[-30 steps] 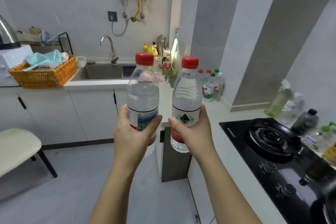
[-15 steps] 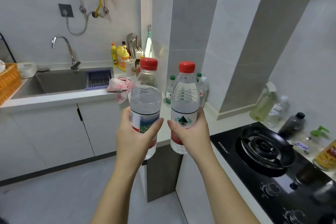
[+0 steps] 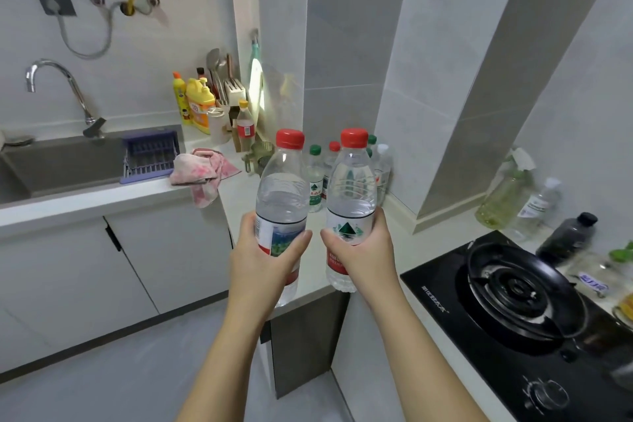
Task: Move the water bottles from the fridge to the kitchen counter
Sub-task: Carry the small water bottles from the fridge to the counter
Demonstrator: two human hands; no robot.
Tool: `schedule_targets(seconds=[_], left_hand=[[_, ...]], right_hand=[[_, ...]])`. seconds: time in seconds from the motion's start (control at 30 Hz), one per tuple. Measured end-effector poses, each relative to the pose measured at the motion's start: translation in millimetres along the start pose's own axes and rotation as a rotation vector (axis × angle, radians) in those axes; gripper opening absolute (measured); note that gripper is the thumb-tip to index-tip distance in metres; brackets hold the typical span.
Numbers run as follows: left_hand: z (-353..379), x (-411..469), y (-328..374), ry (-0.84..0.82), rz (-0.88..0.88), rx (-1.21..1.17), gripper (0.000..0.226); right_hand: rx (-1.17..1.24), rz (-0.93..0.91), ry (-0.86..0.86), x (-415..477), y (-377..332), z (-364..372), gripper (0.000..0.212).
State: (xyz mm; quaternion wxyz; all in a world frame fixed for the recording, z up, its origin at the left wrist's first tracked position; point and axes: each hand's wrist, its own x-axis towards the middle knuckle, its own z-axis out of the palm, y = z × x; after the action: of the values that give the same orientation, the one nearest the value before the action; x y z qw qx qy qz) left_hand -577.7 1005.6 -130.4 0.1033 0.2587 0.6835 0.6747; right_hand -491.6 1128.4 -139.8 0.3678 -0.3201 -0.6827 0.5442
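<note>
While both arms reach forward, the left hand (image 3: 265, 264) is wrapped around the label of one upright, red-capped water bottle (image 3: 281, 195), and the right hand (image 3: 364, 252) grips a second red-capped bottle (image 3: 351, 195) the same way. The two bottles are held side by side with a narrow gap between them, above the front edge of the white tabletop (image 3: 239, 195). Beyond them, at about 12 o'clock, a cluster of small bottles (image 3: 322, 175) with green and red caps stands in the tabletop's corner against the tiled wall. At 10 o'clock a pink cloth (image 3: 202, 171) hangs over the tabletop's edge, beside the sink (image 3: 61, 161) and its faucet (image 3: 58, 86). At 4 o'clock lies a black gas hob (image 3: 520, 295), with more bottles along the wall behind it.
</note>
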Motion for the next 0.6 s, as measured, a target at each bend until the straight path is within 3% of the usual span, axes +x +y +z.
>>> schedule_targets(seconds=[0.4, 0.6], left_hand=[[87, 92, -86, -0.005, -0.189, 0.173, 0.046], [113, 114, -129, 0.026, -0.311, 0.26, 0.039]], right_hand=[[-0.052, 0.128, -0.034, 128, 100, -18, 0.066], [-0.143, 0.251, -0.042, 167, 153, -21, 0.056]])
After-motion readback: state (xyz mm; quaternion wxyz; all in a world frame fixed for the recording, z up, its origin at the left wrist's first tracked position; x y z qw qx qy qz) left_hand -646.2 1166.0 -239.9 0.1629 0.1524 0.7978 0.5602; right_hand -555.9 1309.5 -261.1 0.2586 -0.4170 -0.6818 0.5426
